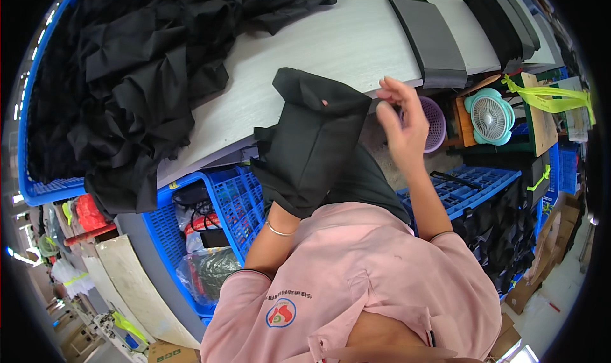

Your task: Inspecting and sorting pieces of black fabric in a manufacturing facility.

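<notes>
A black fabric pouch [312, 146] covers my left hand [324, 102] and is held up on it in front of the pink shirt. The forearm enters at the pouch's lower end, and only a bit of fingertip shows near its far end; the other fingers are hidden in the cloth. To the right of the pouch, my right hand [407, 121] is raised with its fingers apart and nothing in them. A small gap separates it from the pouch's right corner.
Black cloth pieces [146, 57] heap over a blue crate and the white table [305, 44] at left. Flat grey-black panels [433, 38] lie at the table's right. Nearby are a purple basket [434, 124], a teal fan [490, 117] and blue crates [238, 200] beside me.
</notes>
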The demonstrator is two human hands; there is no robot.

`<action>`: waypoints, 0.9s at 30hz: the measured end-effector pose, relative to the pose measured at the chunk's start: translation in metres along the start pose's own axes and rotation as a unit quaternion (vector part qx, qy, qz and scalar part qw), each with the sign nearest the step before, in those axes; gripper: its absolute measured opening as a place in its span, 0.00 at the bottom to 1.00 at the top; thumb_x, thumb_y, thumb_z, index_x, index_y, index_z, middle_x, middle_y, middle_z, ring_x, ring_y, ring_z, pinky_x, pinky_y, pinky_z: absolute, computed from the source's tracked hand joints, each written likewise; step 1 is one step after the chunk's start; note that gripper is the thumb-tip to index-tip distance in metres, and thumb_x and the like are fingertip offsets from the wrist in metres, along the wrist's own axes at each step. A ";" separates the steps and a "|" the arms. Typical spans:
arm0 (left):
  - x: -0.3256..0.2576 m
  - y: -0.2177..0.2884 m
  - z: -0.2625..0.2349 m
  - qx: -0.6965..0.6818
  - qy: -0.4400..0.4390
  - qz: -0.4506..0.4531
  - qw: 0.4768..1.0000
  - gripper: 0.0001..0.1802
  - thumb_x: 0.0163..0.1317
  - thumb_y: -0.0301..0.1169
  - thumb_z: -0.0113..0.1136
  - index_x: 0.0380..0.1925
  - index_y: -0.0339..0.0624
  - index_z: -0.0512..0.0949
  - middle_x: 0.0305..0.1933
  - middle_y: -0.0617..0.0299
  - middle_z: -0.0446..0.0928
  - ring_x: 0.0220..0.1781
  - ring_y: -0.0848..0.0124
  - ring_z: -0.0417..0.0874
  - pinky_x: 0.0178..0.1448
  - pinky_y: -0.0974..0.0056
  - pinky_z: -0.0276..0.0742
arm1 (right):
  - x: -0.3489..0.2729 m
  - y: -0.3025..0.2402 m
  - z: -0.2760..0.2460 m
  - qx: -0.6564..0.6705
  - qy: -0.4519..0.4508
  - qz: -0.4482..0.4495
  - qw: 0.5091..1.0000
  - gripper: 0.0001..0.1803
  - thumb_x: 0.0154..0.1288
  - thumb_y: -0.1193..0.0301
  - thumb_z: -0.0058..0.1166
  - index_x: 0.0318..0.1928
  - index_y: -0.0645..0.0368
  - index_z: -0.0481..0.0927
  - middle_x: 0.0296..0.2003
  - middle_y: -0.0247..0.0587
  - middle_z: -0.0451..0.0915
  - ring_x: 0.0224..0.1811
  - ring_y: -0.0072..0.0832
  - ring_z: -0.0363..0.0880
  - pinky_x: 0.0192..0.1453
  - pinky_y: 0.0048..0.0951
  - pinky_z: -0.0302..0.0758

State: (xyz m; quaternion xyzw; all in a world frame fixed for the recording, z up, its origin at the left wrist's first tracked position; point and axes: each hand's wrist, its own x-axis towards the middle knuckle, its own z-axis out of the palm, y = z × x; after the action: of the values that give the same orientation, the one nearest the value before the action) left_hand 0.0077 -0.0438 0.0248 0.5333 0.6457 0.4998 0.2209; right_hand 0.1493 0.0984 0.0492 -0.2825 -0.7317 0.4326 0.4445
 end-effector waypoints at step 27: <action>-0.031 -0.028 0.001 0.090 0.009 0.032 0.995 0.23 0.70 0.32 0.54 0.63 0.35 0.71 0.63 0.52 0.74 0.64 0.62 0.75 0.69 0.62 0.70 | -0.034 0.033 0.014 -0.035 -0.073 0.213 0.974 0.07 0.64 0.75 0.62 0.40 0.66 0.84 0.35 0.38 0.82 0.37 0.20 0.77 0.44 0.22 0.73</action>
State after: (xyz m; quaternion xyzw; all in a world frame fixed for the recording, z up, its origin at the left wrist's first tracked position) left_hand 0.0061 -0.0701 -0.0077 0.5671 0.6725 0.4512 0.1503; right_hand 0.1530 0.0812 0.0032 -0.4146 -0.6998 0.5114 0.2772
